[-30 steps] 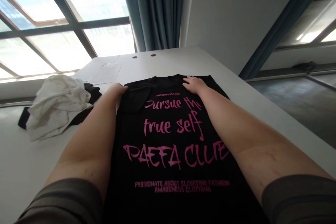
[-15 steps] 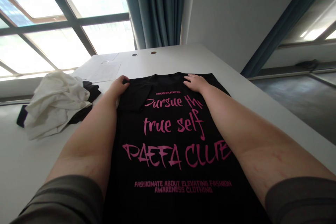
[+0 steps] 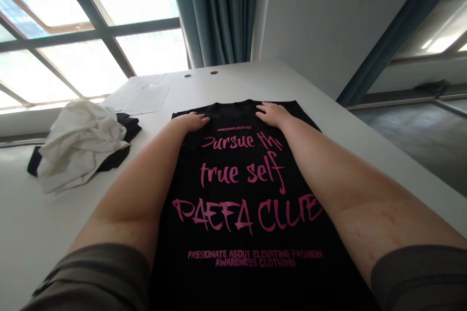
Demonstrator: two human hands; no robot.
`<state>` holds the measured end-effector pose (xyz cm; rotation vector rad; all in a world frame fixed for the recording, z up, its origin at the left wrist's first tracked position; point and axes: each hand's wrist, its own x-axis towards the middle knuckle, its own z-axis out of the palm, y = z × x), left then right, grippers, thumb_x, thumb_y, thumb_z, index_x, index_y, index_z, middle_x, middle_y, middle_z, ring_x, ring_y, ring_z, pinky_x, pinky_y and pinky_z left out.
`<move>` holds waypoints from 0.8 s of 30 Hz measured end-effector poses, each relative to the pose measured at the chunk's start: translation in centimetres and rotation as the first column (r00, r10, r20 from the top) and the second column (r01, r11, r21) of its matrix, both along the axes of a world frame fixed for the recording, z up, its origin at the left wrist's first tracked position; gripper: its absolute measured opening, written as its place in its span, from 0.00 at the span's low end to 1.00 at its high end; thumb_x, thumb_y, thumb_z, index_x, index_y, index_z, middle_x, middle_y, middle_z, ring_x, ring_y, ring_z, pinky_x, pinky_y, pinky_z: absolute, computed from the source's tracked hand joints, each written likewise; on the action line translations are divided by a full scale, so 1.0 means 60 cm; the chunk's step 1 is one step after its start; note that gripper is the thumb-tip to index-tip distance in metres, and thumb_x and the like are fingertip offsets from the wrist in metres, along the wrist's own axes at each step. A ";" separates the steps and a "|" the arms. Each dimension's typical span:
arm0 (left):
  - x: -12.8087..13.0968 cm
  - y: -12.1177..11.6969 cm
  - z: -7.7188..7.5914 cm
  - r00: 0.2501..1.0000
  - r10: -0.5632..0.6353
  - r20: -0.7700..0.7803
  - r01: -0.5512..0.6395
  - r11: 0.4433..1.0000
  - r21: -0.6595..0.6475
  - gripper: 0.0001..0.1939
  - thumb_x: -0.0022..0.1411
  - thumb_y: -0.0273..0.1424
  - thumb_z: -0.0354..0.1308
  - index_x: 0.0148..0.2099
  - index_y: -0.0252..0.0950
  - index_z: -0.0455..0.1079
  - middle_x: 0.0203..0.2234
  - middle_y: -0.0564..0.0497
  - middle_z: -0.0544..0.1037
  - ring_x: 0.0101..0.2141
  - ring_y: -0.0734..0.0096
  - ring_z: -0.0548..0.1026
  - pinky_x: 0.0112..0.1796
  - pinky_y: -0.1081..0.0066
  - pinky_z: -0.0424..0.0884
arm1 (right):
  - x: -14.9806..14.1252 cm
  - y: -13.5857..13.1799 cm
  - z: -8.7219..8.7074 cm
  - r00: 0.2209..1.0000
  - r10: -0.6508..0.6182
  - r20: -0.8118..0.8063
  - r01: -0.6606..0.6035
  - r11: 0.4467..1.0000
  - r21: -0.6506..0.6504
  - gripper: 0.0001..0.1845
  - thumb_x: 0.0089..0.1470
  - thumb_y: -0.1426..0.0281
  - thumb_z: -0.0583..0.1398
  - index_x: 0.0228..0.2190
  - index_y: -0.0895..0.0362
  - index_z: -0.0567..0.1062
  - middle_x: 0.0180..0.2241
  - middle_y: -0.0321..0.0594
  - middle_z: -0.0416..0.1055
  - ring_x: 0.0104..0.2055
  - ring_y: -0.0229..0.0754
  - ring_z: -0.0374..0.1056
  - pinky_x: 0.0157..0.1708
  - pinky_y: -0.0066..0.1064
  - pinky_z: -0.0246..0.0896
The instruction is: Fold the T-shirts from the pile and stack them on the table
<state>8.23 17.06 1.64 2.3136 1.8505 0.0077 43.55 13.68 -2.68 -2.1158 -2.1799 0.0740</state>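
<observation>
A black T-shirt [image 3: 233, 189] with pink lettering is spread on the white table [image 3: 255, 80], its collar at the far end. On the upper left of the shirt, over the sleeve folded inward, my left hand [image 3: 195, 122] lies with its fingers stretched towards the collar. My right hand [image 3: 272, 114] rests flat near the right shoulder, just right of the neckline, fingers spread on the fabric. Neither hand grips the cloth. My forearms cover parts of the shirt's two side edges, and its bottom runs out of view.
A crumpled heap of white cloth [image 3: 78, 146] lies on the table at the left, with black cloth [image 3: 126, 131] under it. Sheets of paper [image 3: 146, 99] lie behind. Two round holes show near the far edge, before a blue curtain [image 3: 219, 14] and windows.
My left hand has left the shirt's upper left edge and moved right, inward onto the folded sleeve, its fingers now stretched out. My right hand has stayed near the right shoulder.
</observation>
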 end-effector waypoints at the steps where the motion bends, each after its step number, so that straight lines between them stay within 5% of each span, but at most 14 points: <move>1: 0.011 -0.004 -0.008 1.000 -0.003 0.004 0.003 1.000 -0.024 0.35 0.70 0.55 0.49 0.73 0.48 0.64 0.73 0.43 0.60 0.71 0.37 0.59 0.70 0.38 0.57 | 0.001 0.000 0.000 1.000 0.001 0.000 -0.001 1.000 0.003 0.33 0.74 0.56 0.50 0.73 0.53 0.64 0.73 0.44 0.49 0.75 0.54 0.48 0.74 0.51 0.46; 5: 0.023 -0.012 -0.032 1.000 0.005 -0.002 -0.005 1.000 -0.021 0.38 0.72 0.55 0.42 0.78 0.50 0.52 0.78 0.45 0.44 0.76 0.35 0.43 0.71 0.30 0.44 | 0.003 0.006 -0.004 1.000 0.005 -0.010 -0.005 1.000 -0.015 0.33 0.74 0.53 0.48 0.73 0.50 0.62 0.74 0.43 0.47 0.75 0.56 0.46 0.74 0.56 0.44; 12: 0.010 -0.009 -0.026 0.999 -0.032 0.039 0.034 0.998 -0.054 0.37 0.70 0.60 0.33 0.76 0.62 0.51 0.78 0.52 0.42 0.76 0.31 0.38 0.69 0.25 0.37 | -0.002 0.022 -0.004 0.999 -0.033 -0.019 0.030 0.988 -0.150 0.38 0.74 0.46 0.44 0.77 0.45 0.50 0.76 0.40 0.34 0.78 0.62 0.34 0.74 0.65 0.32; 24: 0.021 -0.007 -0.030 0.999 -0.005 0.046 0.005 1.000 -0.019 0.37 0.71 0.57 0.37 0.78 0.58 0.48 0.78 0.52 0.43 0.76 0.33 0.38 0.70 0.26 0.36 | -0.011 0.016 -0.005 0.998 -0.063 -0.017 0.060 0.992 -0.114 0.38 0.74 0.47 0.43 0.77 0.46 0.50 0.76 0.39 0.36 0.77 0.60 0.36 0.74 0.63 0.33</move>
